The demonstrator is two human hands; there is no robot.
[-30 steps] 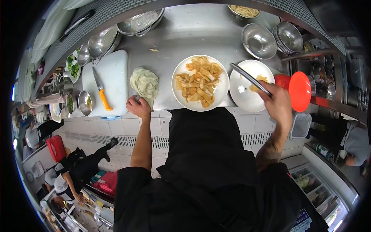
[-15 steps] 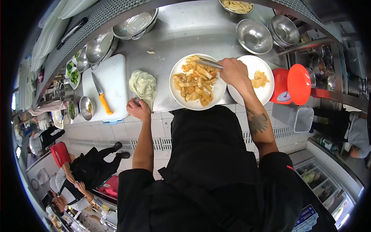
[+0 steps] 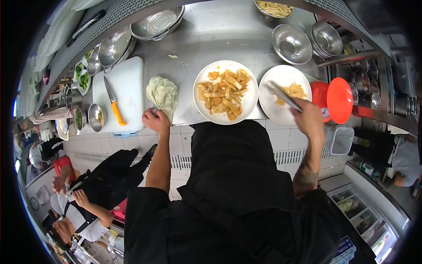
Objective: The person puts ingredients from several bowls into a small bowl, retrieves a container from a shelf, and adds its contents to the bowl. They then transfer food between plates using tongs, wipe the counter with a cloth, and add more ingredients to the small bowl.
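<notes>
My right hand (image 3: pixel 310 119) is closed on metal tongs (image 3: pixel 281 93), which reach over the right-hand white plate (image 3: pixel 274 112). Small fried golden pieces (image 3: pixel 295 90) lie on that plate beside the tongs; whether the tongs grip a piece is blurred. Left of it, a second white plate (image 3: pixel 203 111) carries a larger heap of fried golden strips (image 3: pixel 225 94). My left hand (image 3: pixel 155 122) rests at the counter's front edge with curled fingers, next to a crumpled pale cloth (image 3: pixel 161 93). Something small and dark shows between its fingers and thumb; I cannot make it out.
On the left lies a white cutting board (image 3: pixel 132 88) with an orange-handled knife (image 3: pixel 116 110). Metal bowls (image 3: pixel 291 44) stand at the back right, a red scale (image 3: pixel 339 99) beside the right plate. A co-worker (image 3: pixel 83 202) stands behind on the left.
My right hand and the tongs have moved right, from the heaped plate to the other plate. More fried pieces now lie on the right plate. My left hand has stayed near the cloth.
</notes>
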